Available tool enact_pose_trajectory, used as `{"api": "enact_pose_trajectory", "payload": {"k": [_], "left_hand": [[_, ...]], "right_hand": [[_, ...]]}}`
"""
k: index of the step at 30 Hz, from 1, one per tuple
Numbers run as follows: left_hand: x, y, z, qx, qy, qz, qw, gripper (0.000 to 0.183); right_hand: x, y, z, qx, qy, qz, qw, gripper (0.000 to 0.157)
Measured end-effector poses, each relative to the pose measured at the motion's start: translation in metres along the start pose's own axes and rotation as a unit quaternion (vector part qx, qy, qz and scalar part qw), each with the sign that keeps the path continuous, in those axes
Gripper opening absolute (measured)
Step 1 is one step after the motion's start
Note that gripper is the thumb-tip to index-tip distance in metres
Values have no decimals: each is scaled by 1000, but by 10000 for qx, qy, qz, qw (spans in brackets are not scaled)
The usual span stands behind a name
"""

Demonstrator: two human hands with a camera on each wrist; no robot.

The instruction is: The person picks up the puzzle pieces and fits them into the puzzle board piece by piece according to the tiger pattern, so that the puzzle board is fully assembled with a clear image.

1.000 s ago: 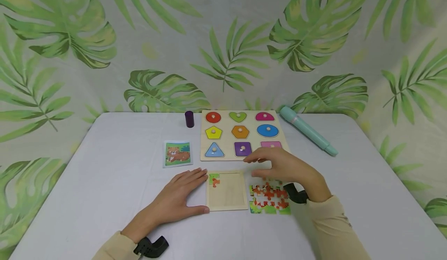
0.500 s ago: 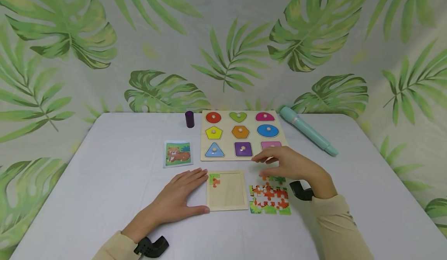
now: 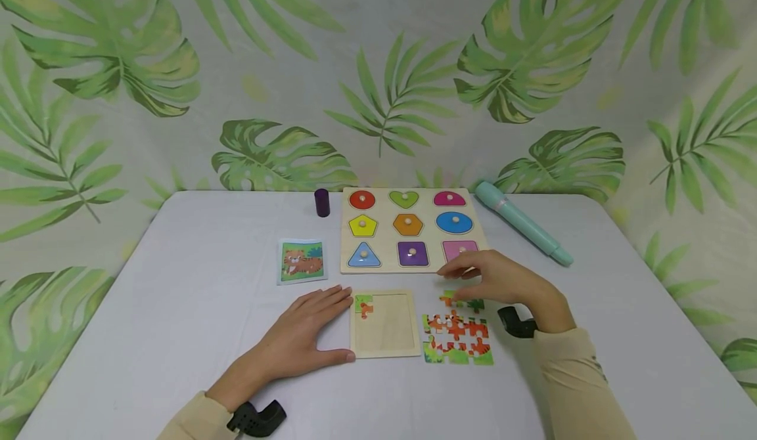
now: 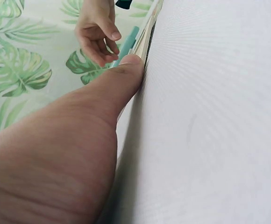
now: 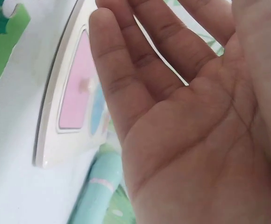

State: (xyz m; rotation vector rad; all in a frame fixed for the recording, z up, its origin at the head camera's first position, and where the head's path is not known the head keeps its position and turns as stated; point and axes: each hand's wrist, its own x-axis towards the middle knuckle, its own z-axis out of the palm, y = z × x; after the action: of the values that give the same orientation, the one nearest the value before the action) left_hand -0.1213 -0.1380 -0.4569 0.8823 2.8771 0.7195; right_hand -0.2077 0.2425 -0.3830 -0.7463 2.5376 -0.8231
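My left hand (image 3: 307,328) lies spread on the white cloth, its fingertips and thumb tip at the left edge of a square wooden puzzle tray (image 3: 384,352). In the tray's top left corner sits a green and orange jigsaw piece (image 3: 364,306). My right hand (image 3: 503,279) hovers with relaxed fingers and nothing held, over the upper rows of loose jigsaw pieces (image 3: 455,327) to the right of the tray. In the right wrist view its palm shows bare, and a green piece (image 5: 9,42) lies beyond the fingers. The left wrist view shows the left thumb (image 4: 126,70) at the tray's edge.
A shape board with knobs (image 3: 387,243) lies behind the tray, and a teal tube (image 3: 523,223) to its right. A small dark purple cylinder (image 3: 322,203) stands at the back. A tiger picture card (image 3: 301,261) lies to the left. A leaf-print cloth (image 3: 390,98) hangs behind.
My right hand has drifted right, away from the tray, uncovering more of the top row of jigsaw pieces. The left hand stays at the tray's edge.
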Motion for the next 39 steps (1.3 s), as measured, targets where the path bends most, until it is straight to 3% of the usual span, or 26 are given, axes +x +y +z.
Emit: {"api": "enact_pose_trajectory", "payload": {"k": [14, 39], "left_hand": [[0, 0, 1, 32, -42, -8, 10000, 93], [0, -1, 1, 67, 43, 62, 9999, 94]], "right_hand": [[0, 7, 3, 132, -251, 423, 9987, 44], [4, 13, 9, -64, -311, 503, 9982, 34]]}}
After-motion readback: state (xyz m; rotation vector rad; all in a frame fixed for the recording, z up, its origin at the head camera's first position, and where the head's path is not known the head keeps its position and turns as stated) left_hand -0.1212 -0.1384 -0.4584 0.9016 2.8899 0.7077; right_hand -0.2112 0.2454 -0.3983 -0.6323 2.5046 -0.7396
